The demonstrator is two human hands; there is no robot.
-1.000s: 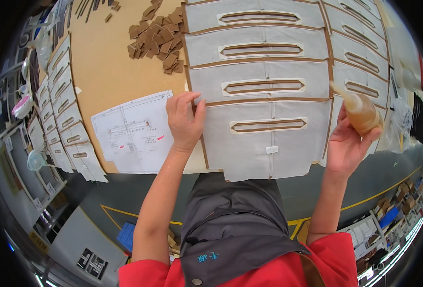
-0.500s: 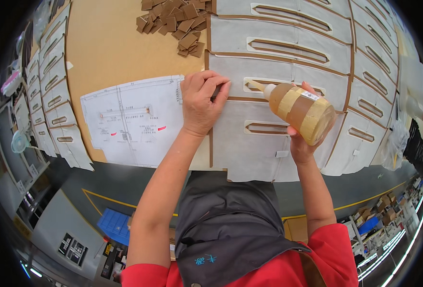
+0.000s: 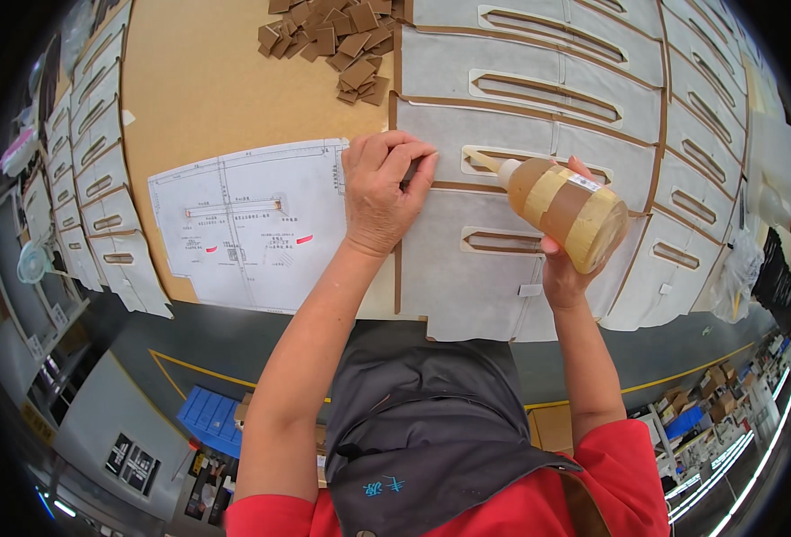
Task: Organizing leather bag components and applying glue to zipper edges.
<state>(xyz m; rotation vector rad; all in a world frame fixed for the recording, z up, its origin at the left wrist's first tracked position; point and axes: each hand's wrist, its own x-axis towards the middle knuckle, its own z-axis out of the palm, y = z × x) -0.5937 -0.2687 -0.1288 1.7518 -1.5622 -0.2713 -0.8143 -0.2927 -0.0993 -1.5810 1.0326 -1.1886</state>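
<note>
My right hand (image 3: 564, 279) is wrapped round a squeeze bottle (image 3: 567, 208) of amber liquid, with bands of yellowish tape. The bottle lies tilted, its pale pointed nozzle (image 3: 485, 161) toward the left end of a slot in a grey panel (image 3: 494, 130). I cannot tell whether the tip touches. Thumb and fingers of my left hand (image 3: 386, 183) are pinched together at that panel's left brown edge; whatever they hold is hidden. Below lies another grey panel (image 3: 467, 286) with a white-bordered slot (image 3: 503, 240). A white printed drawing sheet (image 3: 243, 224) lies left of my left hand.
Small brown square pieces (image 3: 333, 36) are heaped at the far middle of the tan table (image 3: 189, 80). Overlapping slotted panels continue on the right (image 3: 691, 201) and far left (image 3: 109, 192). A clear plastic bag (image 3: 737, 282) hangs by the right edge. A blue crate (image 3: 209, 419) stands below.
The whole view has shifted slightly, the panels and both hands appearing a little further right. Both grips and the bottle's tilt look nearly the same.
</note>
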